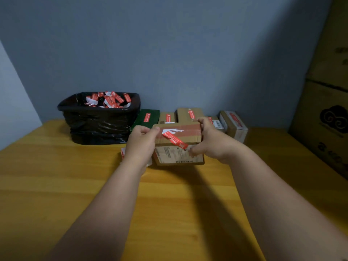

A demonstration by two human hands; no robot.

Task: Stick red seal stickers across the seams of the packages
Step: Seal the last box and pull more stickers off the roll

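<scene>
A: Hands?
B: Left hand (140, 142) and right hand (209, 140) both grip the box (178, 146) by its ends, on the worktop (75, 185). Red sticker (175, 139) lies across the seam.
A: Handling?
B: Probably light, stiff cardboard; hold the sides. Sealed boxes (190, 114) behind.

Two hands, left (140, 143) and right (211, 140), grip one cardboard package (178, 146) bearing one red seal sticker (175, 139). Beyond the hands: five sealed packages, namely one green (148, 117) and four brown (190, 114). Beyond the left hand: one black-lined bin (98, 119) of sticker backings, too many to count.
</scene>
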